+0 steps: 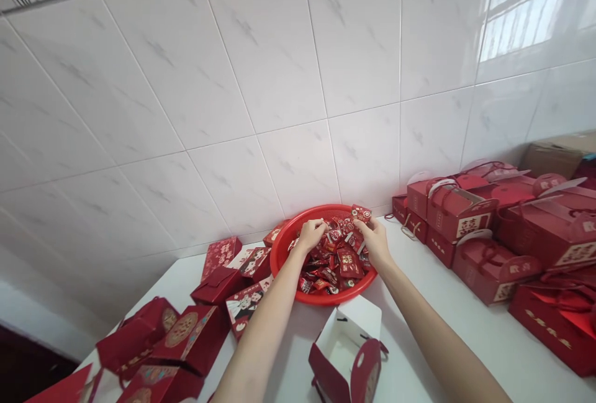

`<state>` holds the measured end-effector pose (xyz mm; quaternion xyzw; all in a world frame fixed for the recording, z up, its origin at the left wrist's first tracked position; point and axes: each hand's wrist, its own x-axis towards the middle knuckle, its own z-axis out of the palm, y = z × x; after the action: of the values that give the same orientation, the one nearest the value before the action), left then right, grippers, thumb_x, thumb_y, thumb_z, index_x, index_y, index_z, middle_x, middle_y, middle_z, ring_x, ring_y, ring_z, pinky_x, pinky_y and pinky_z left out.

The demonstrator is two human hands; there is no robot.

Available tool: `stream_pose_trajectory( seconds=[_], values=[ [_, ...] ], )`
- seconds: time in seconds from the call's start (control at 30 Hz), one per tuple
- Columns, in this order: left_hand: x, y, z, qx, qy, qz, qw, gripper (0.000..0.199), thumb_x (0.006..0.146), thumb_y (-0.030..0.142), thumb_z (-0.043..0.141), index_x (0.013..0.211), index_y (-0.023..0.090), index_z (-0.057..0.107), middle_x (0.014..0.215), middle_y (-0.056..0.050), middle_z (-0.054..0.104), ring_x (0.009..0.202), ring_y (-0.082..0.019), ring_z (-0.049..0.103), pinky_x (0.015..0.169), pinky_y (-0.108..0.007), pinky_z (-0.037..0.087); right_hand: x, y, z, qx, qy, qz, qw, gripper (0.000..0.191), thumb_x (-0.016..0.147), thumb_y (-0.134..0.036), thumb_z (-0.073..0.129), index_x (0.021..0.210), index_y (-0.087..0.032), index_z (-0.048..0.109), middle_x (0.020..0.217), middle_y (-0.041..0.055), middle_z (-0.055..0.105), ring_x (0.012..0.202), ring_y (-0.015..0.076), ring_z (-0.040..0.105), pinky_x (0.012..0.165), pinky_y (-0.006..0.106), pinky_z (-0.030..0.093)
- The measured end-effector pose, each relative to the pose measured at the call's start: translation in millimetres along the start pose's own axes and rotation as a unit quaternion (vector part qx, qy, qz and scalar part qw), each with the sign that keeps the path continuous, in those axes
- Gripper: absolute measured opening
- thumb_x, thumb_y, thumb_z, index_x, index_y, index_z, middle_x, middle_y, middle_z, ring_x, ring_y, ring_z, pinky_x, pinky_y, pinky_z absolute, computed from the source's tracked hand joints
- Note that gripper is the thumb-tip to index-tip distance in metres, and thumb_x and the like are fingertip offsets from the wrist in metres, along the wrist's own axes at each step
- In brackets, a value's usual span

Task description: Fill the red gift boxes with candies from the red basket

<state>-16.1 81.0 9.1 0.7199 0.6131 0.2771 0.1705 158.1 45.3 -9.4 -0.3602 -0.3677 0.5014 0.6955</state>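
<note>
A round red plastic basket [278, 261] full of small red wrapped packets [350, 262] stands near the wall. Over its left part, my left hand [313, 233] has its fingers closed together; what they hold, if anything, is too small to make out. My right hand [374, 240], at the basket's right rim, pinches a red patterned packet [362, 213]. Below the basket an open box [344, 347], dark red outside and white inside, sits on the white table [405, 353] with its flaps spread.
Closed red boxes [189, 335] and flatter patterned boxes [246, 303] lie at the left. Red handled boxes [465, 217] are stacked on the right, with a brown carton [549, 158] behind them. A tiled wall [298, 167] rises behind the table.
</note>
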Motion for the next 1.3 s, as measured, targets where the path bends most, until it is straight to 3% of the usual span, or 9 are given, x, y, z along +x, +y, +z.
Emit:
stream_pose_trajectory(
  seconds=[0.27, 0.4, 0.5, 0.6, 0.7, 0.83, 1.1, 1.2, 1.3],
  values=[
    [4, -4, -2.4, 0.021, -0.009, -0.053, 0.998, 0.035, 0.090, 0.021, 0.040, 0.083, 0.018, 0.075, 0.085, -0.004, 0.078, 0.093, -0.020, 0.071, 0.085, -0.028, 0.051, 2, 2, 1, 0.008, -0.002, 0.008, 1.000, 0.030, 0.062, -0.039, 0.075, 0.084, -0.019, 0.069, 0.086, 0.0045, 0.075, 0.081, 0.0228, 0.068, 0.072, 0.033, 0.053],
    [5, -9, -0.3, 0.070, -0.068, -0.077, 0.992, 0.020, 0.091, 0.031, 0.060, 0.085, 0.016, 0.072, 0.087, -0.005, 0.075, 0.089, -0.020, 0.070, 0.085, -0.035, 0.052, 3, 2, 1, 0.014, -0.009, 0.016, 1.000, 0.031, 0.062, -0.037, 0.076, 0.086, -0.019, 0.070, 0.086, 0.0045, 0.075, 0.079, 0.0222, 0.068, 0.071, 0.033, 0.054],
    [5, -11, 4.7, 0.105, -0.119, -0.079, 0.984, 0.023, 0.090, 0.038, 0.066, 0.085, 0.015, 0.070, 0.087, -0.004, 0.073, 0.087, -0.018, 0.069, 0.086, -0.039, 0.054, 4, 2, 1, 0.017, -0.014, 0.023, 0.999, 0.031, 0.061, -0.037, 0.076, 0.086, -0.019, 0.069, 0.085, 0.0043, 0.074, 0.078, 0.0219, 0.067, 0.070, 0.033, 0.054],
    [7, -11, 9.9, 0.127, -0.151, -0.070, 0.978, 0.016, 0.081, 0.031, 0.073, 0.093, 0.020, 0.073, 0.094, -0.006, 0.075, 0.095, -0.023, 0.070, 0.089, -0.038, 0.053, 4, 2, 1, 0.023, -0.018, 0.027, 0.999, 0.029, 0.061, -0.035, 0.076, 0.084, -0.019, 0.069, 0.084, 0.0041, 0.074, 0.077, 0.0216, 0.067, 0.070, 0.033, 0.054],
    [9, -12, 12.4, 0.139, -0.166, -0.063, 0.974, 0.045, 0.068, 0.025, 0.078, 0.112, 0.029, 0.072, 0.106, -0.006, 0.075, 0.107, -0.029, 0.068, 0.093, -0.037, 0.051, 3, 0, 2, 0.033, -0.025, 0.033, 0.999, 0.029, 0.060, -0.035, 0.076, 0.084, -0.019, 0.069, 0.084, 0.0047, 0.075, 0.077, 0.0224, 0.067, 0.071, 0.033, 0.055],
    [12, -11, 13.1, 0.136, -0.192, -0.069, 0.969, 0.058, 0.058, 0.033, 0.082, 0.115, 0.026, 0.072, 0.116, -0.009, 0.073, 0.113, -0.036, 0.064, 0.097, -0.042, 0.048, 2, -2, 3, 0.039, -0.027, 0.038, 0.998, 0.029, 0.059, -0.035, 0.077, 0.082, -0.018, 0.070, 0.082, 0.0036, 0.075, 0.076, 0.0217, 0.068, 0.072, 0.033, 0.055],
    [14, -14, 4.2, -0.006, -0.235, -0.051, 0.971, 0.023, 0.058, 0.022, 0.077, 0.081, 0.019, 0.076, 0.076, -0.001, 0.072, 0.086, -0.025, 0.067, 0.079, -0.031, 0.051, 3, -4, 3, 0.046, -0.019, 0.043, 0.998, 0.027, 0.057, -0.031, 0.078, 0.079, -0.018, 0.071, 0.078, 0.0026, 0.075, 0.074, 0.0205, 0.067, 0.071, 0.032, 0.053],
    [11, -14, -2.8, -0.104, -0.227, -0.035, 0.968, 0.018, 0.062, 0.026, 0.077, 0.077, 0.017, 0.075, 0.077, -0.001, 0.072, 0.082, -0.021, 0.066, 0.078, -0.029, 0.050, 2, -5, 3, 0.047, -0.014, 0.040, 0.998, 0.024, 0.058, -0.032, 0.078, 0.077, -0.018, 0.071, 0.077, 0.0018, 0.074, 0.071, 0.0189, 0.066, 0.069, 0.030, 0.052],
    [10, -13, -6.8, -0.195, -0.191, -0.026, 0.962, 0.032, 0.064, 0.034, 0.080, 0.090, 0.016, 0.076, 0.088, -0.003, 0.073, 0.088, -0.020, 0.065, 0.080, -0.029, 0.050, 1, -7, 3, 0.050, -0.016, 0.040, 0.998, 0.023, 0.058, -0.032, 0.078, 0.076, -0.018, 0.071, 0.076, 0.0014, 0.074, 0.071, 0.0182, 0.065, 0.068, 0.029, 0.052]
  ],
)
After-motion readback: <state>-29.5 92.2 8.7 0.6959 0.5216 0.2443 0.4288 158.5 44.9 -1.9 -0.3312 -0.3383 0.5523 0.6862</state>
